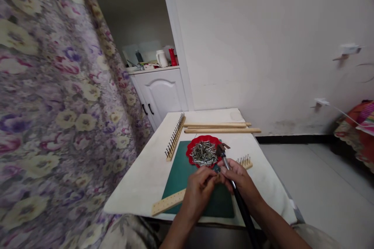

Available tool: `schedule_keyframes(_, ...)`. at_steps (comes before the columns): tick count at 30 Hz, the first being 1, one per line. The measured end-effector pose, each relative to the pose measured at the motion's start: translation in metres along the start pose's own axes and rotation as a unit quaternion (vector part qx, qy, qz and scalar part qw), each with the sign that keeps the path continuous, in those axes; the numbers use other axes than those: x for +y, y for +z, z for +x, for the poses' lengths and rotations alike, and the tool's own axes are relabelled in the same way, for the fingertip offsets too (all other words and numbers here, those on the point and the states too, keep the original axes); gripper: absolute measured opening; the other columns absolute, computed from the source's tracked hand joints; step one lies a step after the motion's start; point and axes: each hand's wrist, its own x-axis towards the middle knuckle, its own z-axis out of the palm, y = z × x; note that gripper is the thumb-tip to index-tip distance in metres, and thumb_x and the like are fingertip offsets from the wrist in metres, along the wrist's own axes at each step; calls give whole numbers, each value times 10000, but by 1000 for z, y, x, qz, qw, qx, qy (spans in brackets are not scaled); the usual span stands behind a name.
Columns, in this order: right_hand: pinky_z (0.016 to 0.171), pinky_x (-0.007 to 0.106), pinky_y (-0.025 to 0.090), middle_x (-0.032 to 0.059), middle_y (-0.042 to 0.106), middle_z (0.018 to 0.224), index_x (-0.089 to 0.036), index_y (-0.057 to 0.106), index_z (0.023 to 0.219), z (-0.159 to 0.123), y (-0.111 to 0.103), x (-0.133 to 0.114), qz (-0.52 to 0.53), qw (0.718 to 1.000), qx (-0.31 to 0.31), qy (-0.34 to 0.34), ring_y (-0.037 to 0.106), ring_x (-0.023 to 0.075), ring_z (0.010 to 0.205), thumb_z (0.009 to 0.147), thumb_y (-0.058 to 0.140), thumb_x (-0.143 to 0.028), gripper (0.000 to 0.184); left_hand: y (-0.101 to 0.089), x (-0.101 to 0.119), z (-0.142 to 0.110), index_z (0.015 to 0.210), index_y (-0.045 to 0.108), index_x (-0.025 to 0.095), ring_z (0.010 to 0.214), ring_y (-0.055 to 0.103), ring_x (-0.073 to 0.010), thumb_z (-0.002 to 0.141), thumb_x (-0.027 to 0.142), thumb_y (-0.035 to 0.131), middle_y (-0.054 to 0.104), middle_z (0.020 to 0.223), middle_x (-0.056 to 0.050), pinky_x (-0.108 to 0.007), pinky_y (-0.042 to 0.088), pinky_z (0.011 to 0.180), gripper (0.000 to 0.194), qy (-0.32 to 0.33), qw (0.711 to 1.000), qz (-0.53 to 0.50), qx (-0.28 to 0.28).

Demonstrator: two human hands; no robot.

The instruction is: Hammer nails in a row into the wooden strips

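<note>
My left hand (199, 188) is closed, its fingertips pinched together above a pale wooden strip (168, 202) with a row of small holes. What it pinches is too small to make out. My right hand (244, 183) is closed around a hammer (241, 204), whose dark handle slants down toward me. The hammer's head (222, 149) points away, beside a red scalloped bowl (191, 145) full of loose nails (203, 153). Between my fingertips shows a small dark piece (216, 168), partly covered. Upright nails (244, 160) stand in the strip's right end.
Below the strip lies a green mat (179, 163) on a white-covered table (140, 186). Another strip (174, 138) full of upright nails is at the left. Several bare wooden strips (222, 130) lie at the back. A floral curtain (64, 124) hangs on the left.
</note>
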Motion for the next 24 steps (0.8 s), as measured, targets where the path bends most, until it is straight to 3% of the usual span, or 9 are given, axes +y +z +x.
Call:
schedule_keyframes(3, 342, 168, 251, -48, 587, 541, -178, 545, 875, -1, -1, -4, 8, 1000, 18, -3, 389, 54, 322, 777, 626, -377, 236, 0, -25, -1, 818, 619, 161, 615, 508, -117, 786, 266, 575, 582, 685, 6, -200, 373, 575, 119, -97, 991, -72, 52)
schedule_keyframes(7, 362, 171, 261, -48, 567, 520, -173, 554, 869, -3, -3, -8, 10, 999, 47, -4, 403, 64, 344, 786, 619, -363, 217, 6, -56, -6, 768, 585, 152, 588, 513, -112, 756, 311, 590, 576, 635, 24, -193, 379, 576, 159, -169, 974, -137, 58)
schedule_keyframes(13, 348, 176, 239, -50, 563, 508, -180, 545, 842, -7, -1, -5, 5, 999, 32, 23, 377, 62, 325, 759, 639, -397, 251, 13, -69, -9, 707, 592, 150, 552, 444, -102, 761, 346, 571, 504, 579, 45, -190, 320, 544, 205, -177, 976, -84, 90)
schedule_keyframes(24, 334, 167, 221, -52, 568, 498, -175, 540, 837, -10, 5, 0, -25, 999, 17, 44, 379, 54, 315, 773, 617, -364, 214, 14, -73, -10, 741, 636, 162, 629, 504, -130, 793, 329, 531, 579, 654, 18, -201, 358, 585, 204, -155, 985, -27, 72)
